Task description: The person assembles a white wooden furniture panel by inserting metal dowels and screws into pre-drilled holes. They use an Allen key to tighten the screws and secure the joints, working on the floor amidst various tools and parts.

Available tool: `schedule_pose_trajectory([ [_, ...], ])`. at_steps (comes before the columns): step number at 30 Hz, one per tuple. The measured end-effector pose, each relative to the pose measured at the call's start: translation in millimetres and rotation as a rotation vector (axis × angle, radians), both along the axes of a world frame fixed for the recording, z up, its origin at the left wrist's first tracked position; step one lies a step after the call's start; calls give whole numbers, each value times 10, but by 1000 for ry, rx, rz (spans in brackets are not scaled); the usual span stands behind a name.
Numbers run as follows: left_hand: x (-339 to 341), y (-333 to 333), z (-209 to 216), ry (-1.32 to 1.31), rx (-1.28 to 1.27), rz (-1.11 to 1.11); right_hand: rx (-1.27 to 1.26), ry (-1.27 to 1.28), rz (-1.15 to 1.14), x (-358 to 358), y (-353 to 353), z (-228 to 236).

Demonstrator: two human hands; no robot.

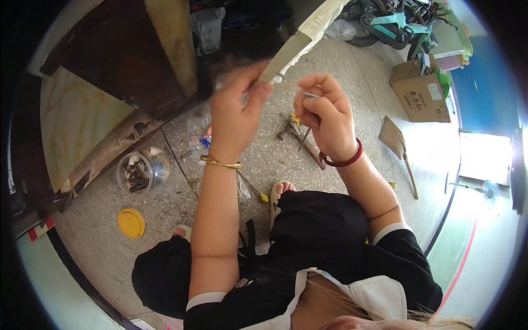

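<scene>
My left hand (236, 113) is closed on the lower end of a pale, rough-edged board (297, 47), thumb on the near face. The board slants up toward the far right. To its right, my right hand (329, 115) is raised with curled fingers around a thin metal rod (304, 139), which sticks out below the fist. Its other end shows by the thumb; whether it has a handle is hidden. On the floor beneath lies a brown tool with a long handle (313, 152), partly covered by my right hand. A thin rod with a yellow end (264, 197) lies near my foot.
Dark furniture with marbled panels (82, 118) stands at the left. Near it are a clear jar (133, 175) of metal pieces and a yellow lid (131, 223). At the right are a cardboard box (421, 96), a long-handled shovel (393, 137) and a teal bicycle (393, 25).
</scene>
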State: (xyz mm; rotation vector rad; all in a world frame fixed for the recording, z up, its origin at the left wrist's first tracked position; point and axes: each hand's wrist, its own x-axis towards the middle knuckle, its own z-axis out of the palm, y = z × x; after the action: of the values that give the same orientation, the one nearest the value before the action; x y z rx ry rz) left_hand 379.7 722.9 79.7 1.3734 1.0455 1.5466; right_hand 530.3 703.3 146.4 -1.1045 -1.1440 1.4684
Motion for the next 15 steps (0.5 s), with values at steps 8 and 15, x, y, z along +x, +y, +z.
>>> schedule_pose_trajectory([
  [8,50,1,-40,43,44,53,292,30,-78,36,146,-377],
  [15,59,-11,-49,28,49,40,847,-408,-169,-4,309,-682],
])
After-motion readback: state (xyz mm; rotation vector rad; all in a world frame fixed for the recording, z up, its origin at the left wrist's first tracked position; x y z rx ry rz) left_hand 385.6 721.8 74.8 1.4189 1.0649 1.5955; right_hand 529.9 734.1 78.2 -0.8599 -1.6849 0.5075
